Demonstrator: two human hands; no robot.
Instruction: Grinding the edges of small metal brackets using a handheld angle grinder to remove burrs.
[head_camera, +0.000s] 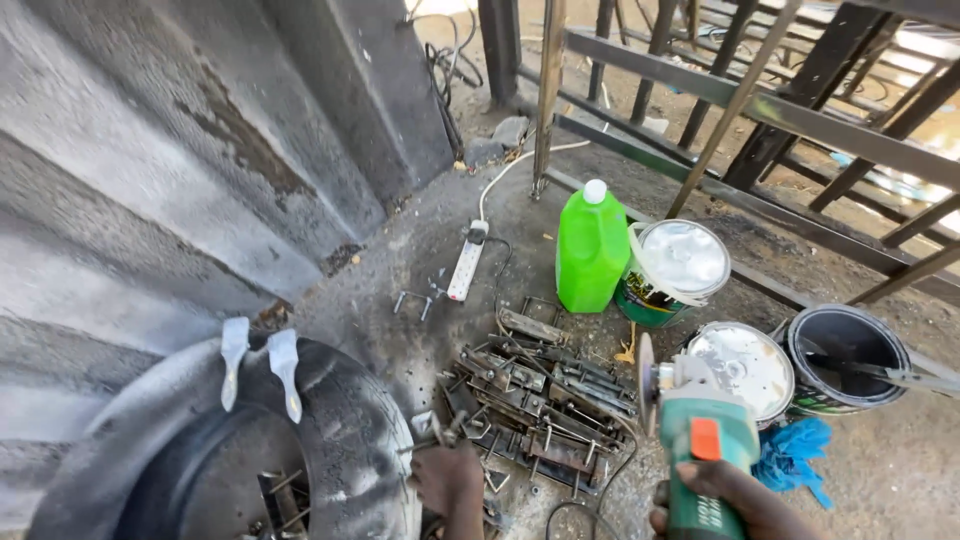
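My right hand (730, 495) grips the green angle grinder (700, 420); my left hand (450, 480) pinches a small metal piece (440, 430) at the tyre's (350, 430) edge. Grinding not started; bracket pile (540, 400) on the ground remains.

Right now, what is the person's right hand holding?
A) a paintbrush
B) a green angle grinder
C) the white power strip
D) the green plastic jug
B: the right hand grips the body of the green angle grinder, its disc upright over the pile of metal brackets.
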